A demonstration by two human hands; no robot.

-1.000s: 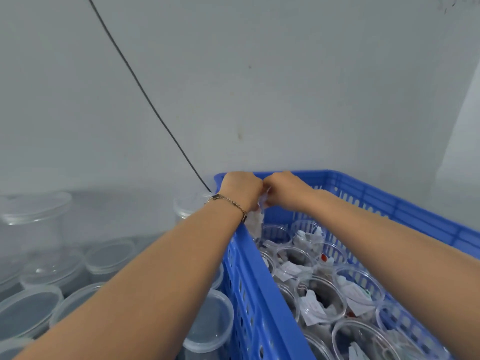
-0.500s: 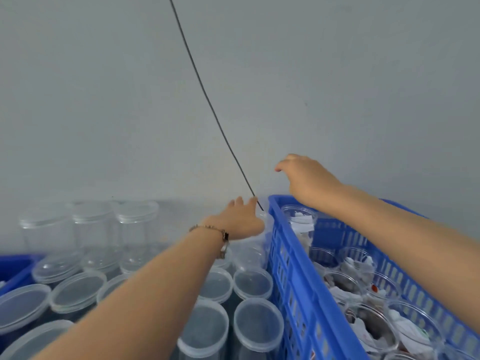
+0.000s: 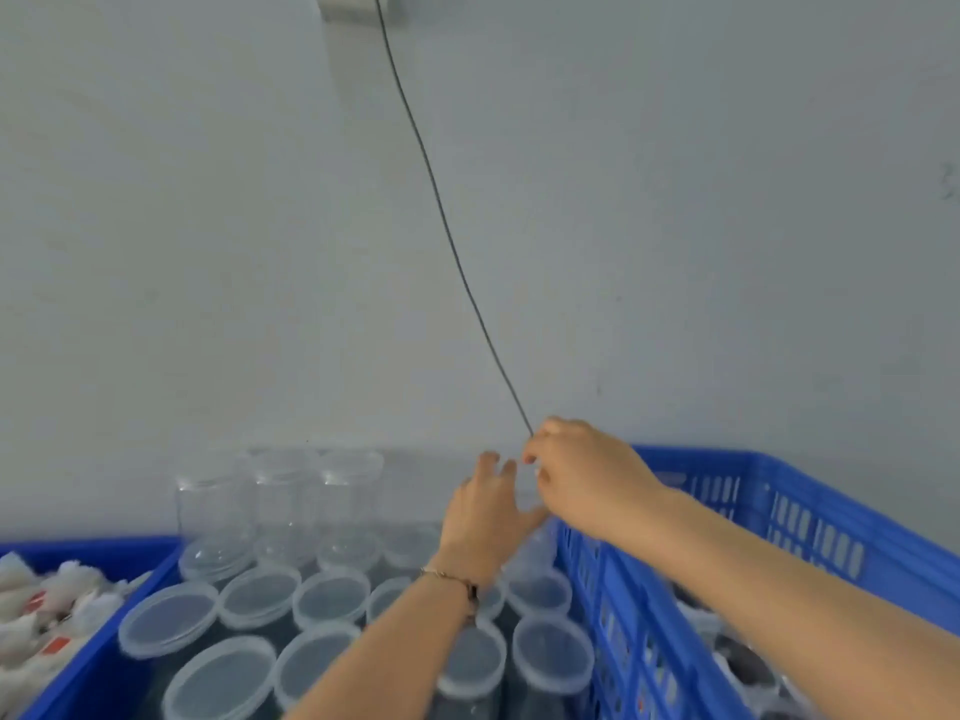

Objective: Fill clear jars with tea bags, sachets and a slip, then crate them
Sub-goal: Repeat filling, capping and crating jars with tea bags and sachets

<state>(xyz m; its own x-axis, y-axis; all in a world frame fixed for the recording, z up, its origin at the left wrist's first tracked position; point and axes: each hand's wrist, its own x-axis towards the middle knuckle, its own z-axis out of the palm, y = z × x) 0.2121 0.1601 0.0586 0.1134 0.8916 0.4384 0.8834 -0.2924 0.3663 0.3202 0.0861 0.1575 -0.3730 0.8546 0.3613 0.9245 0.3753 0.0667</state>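
A clear jar (image 3: 525, 493), faint and blurred, stands at the back beside the near-left corner of the blue crate (image 3: 737, 491). My left hand (image 3: 488, 517) reaches up to it with straight fingers, the thumb spread against its side. My right hand (image 3: 587, 480) has crossed over the crate corner, and its curled fingertips pinch at the jar's top. Filled jars inside the crate are mostly hidden behind my right forearm. Several lidded clear jars (image 3: 332, 600) stand left of the crate.
A blue bin (image 3: 124, 605) at the left holds white tea bags and sachets (image 3: 47, 615). Stacked empty jars (image 3: 280, 491) stand against the grey wall. A black cable (image 3: 452, 252) runs down the wall to just behind my right hand.
Both hands have left the crate's inside. The left hand rose to the back jar beside the crate, and the right hand swung left over the corner to meet it.
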